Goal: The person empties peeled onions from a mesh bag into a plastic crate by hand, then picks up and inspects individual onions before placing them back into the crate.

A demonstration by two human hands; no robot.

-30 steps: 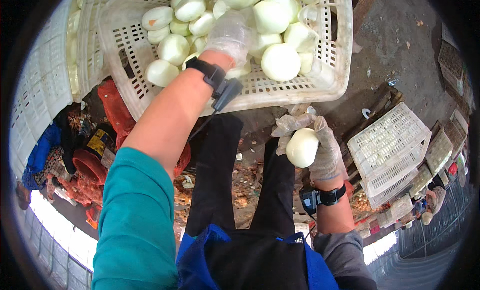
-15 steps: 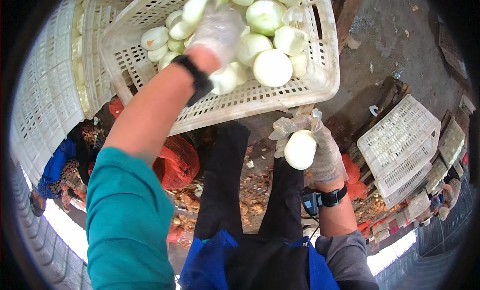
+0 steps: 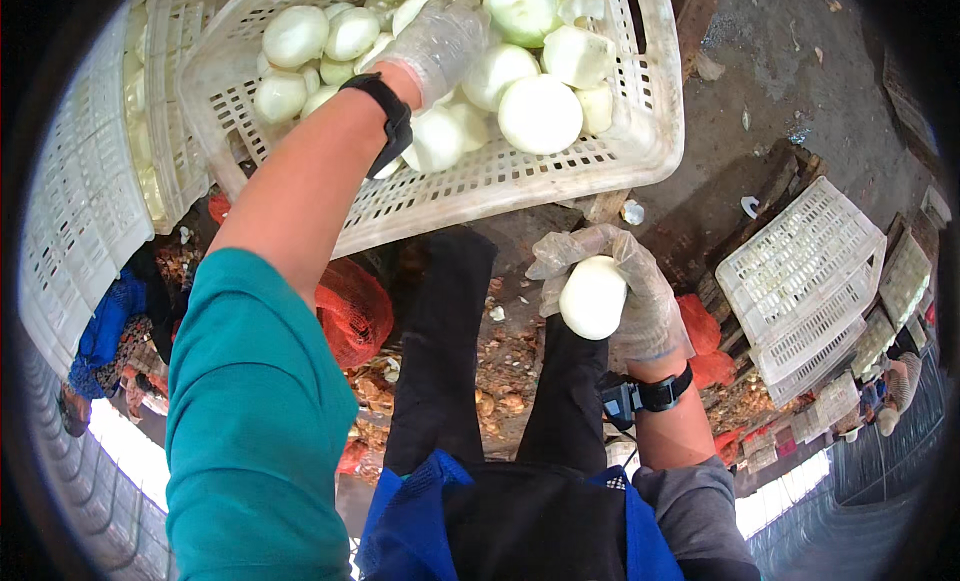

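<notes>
A white slatted plastic crate holds many pale peeled onions. Inside it, my gloved left hand bends its fingers over a peeled onion, the fingertips partly hidden among the others. Closer to me, over my right leg, my gloved right hand is closed around a round white peeled onion. Its thumb and fingers curl over the far side and the right side of that onion. Both gloves are thin clear plastic.
More white crates stand along the left, with others lying at the right. A red mesh sack is beside my left leg. Onion skins litter the floor. A wooden beam adjoins the main crate.
My left hand, blurred before, shows more sharply among the onions. Several onions at the crate's left have shifted or turned. My right hand keeps hold of its onion, almost unmoved.
</notes>
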